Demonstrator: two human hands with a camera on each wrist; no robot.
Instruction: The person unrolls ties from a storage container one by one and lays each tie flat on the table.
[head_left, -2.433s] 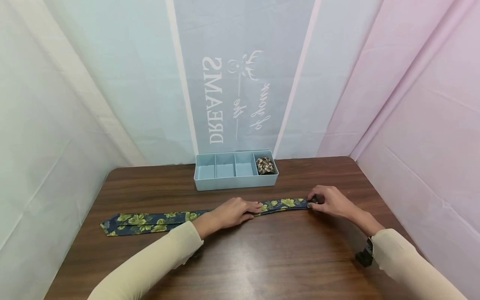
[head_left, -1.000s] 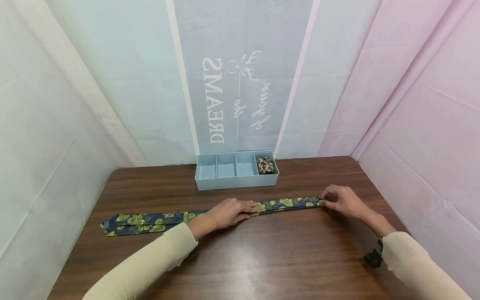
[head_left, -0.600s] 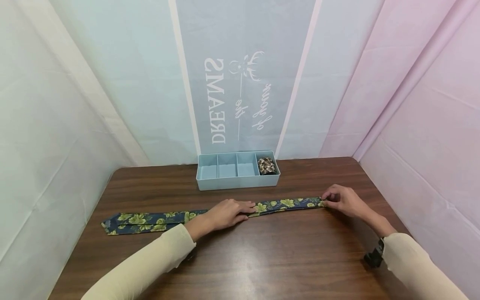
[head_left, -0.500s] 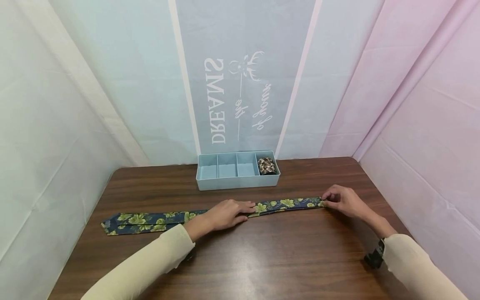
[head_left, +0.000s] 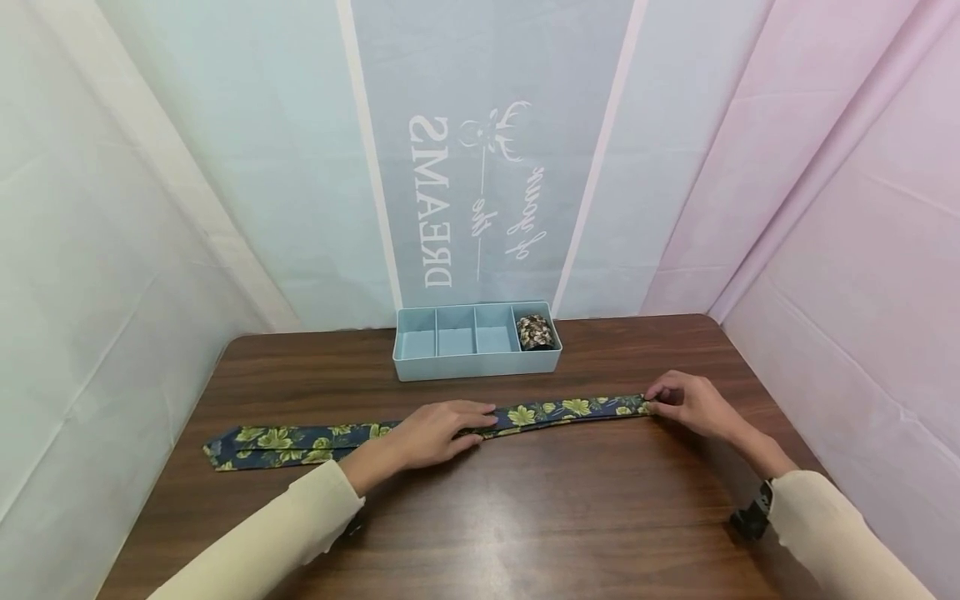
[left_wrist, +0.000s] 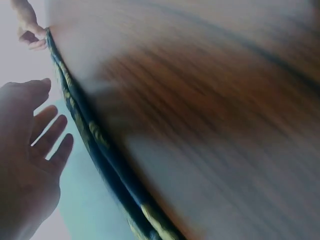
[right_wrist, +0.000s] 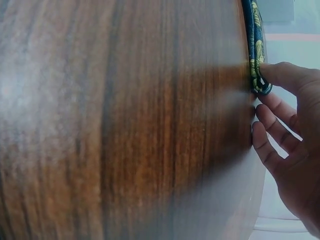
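A dark blue necktie (head_left: 576, 408) with yellow-green flowers lies lengthwise across the table, folded double, its pointed end at the left. My right hand (head_left: 693, 406) pinches the folded right end between thumb and fingertips; the right wrist view shows the loop of the fold by the thumb (right_wrist: 285, 74). Over the middle of the necktie is my left hand (head_left: 431, 435), hiding a stretch of it. In the left wrist view its fingers (left_wrist: 50, 135) are spread and loose, with no grip on the cloth; whether they touch it I cannot tell.
A light blue divided box (head_left: 472, 365) stands at the back of the brown wooden table (head_left: 525, 517). A rolled floral necktie (head_left: 536, 332) sits in its rightmost compartment. Pale curtains (head_left: 315, 167) hang behind and at both sides.
Earlier, my right hand moved right along the necktie to its folded end and has stayed there. My left hand has slid left along the cloth, uncovering more of the middle.
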